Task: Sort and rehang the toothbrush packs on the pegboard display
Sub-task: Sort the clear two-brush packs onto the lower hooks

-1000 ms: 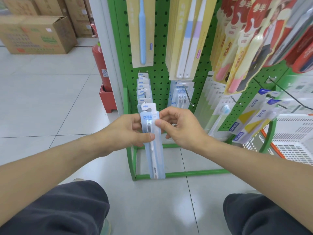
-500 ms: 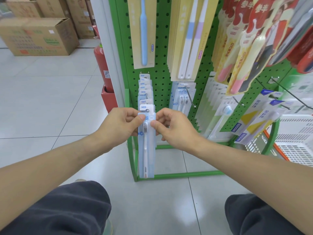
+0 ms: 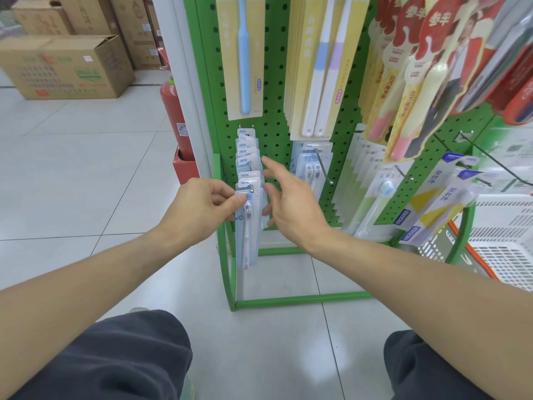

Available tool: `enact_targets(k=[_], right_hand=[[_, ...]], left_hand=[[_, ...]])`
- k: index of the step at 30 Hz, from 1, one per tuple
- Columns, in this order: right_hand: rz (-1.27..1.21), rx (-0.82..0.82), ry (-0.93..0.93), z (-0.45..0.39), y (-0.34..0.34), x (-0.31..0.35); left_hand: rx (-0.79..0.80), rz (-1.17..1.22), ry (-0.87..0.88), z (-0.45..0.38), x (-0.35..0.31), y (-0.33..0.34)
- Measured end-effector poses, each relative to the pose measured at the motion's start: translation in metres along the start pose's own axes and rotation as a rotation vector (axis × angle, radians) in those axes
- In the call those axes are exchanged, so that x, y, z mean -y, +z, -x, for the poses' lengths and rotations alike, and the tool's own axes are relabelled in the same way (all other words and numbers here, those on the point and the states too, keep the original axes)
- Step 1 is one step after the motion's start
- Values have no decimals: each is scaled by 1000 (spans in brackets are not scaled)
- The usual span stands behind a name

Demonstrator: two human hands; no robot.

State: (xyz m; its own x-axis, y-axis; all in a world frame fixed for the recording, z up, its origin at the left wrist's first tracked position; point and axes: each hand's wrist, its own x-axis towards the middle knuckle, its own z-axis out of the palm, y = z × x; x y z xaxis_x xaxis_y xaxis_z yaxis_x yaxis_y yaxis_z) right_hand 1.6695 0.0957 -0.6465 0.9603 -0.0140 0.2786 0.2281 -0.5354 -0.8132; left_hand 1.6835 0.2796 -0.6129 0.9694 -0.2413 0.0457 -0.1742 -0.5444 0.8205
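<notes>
Released by the right hand (image 3: pixel 291 203), now spread open beside the pegboard (image 3: pixel 277 134) | left hand (image 3: pixel 202 209) alone pinches toothbrush pack (image 3: pixel 247 226) at peg tip (image 3: pixel 252 191) | hanging likely nearly complete.

two hands (image 3: pixel 199 209), one fire extinguisher (image 3: pixel 173 111), one basket (image 3: pixel 507 243).

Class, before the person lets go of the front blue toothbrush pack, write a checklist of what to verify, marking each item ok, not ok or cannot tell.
1. Left hand pinches the front pack at its top: ok.
2. Pack's hang hole is fully over the hook tip: cannot tell.
3. Right hand is open and off the pack: ok.
4. Pack hangs straight, in line with the same-type row behind: ok.
5. Neighbouring hook is clear of the hands: ok.
</notes>
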Motion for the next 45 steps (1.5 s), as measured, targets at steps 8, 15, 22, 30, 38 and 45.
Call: enact_targets(k=[8,15,22,30,38,45], right_hand=[[-84,-52,66,-19,3,9],[-60,-24,116,-19,-2,12],[-12,-103,135,-10,-3,20],[14,-96,203,9,-12,24],[-2,-39,370,38,-24,21],[25,88,449,55,-32,12]], left_hand=[[5,-26,-8,-1,-4,-4],[-2,-36,-18,-4,-2,-4],[-7,-33,-8,-5,-2,0],[-43,-67,-14,-8,2,3],[53,-29,-158,-9,1,0],[475,-147,-373,10,-13,2]])
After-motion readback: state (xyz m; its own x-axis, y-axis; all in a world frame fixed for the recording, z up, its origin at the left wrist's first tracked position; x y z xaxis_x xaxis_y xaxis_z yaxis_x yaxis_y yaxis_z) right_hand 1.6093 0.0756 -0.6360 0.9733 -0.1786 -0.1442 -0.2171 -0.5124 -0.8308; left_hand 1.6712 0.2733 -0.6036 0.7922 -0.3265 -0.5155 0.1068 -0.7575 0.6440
